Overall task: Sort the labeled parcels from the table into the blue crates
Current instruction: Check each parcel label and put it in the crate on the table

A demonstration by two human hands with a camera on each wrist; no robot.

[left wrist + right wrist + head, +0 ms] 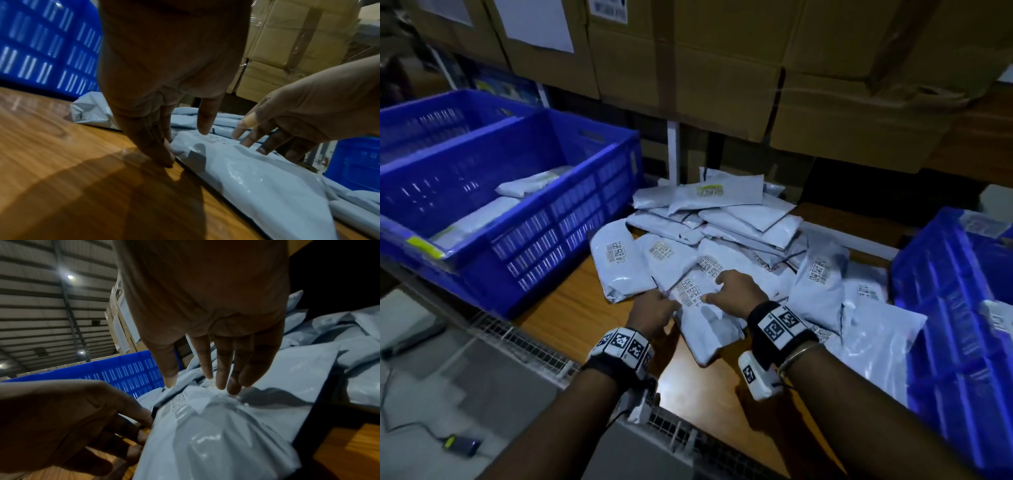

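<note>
Blue plastic makes up the two crates (524,219) at the left of the wooden table (571,308); the nearer one holds a few grey parcels (530,183), and its slotted wall almost touches the pile. Just right of it, a heap of grey mailer bags (726,219) with barcode labels spreads across the table. At the near edge of the heap lies one parcel (705,325), label up. The left hand (654,310) meets its left edge, fingers (162,146) straight and pointing down to the tabletop beside the bag, thumb over the top. The right hand (736,287) rests on the same parcel near its label, fingers (222,369) loosely extended, tips touching the plastic. Further right, another blue crate (955,308) stands against the heap, a labeled parcel inside. Cardboard boxes (722,68) are stacked behind.
</note>
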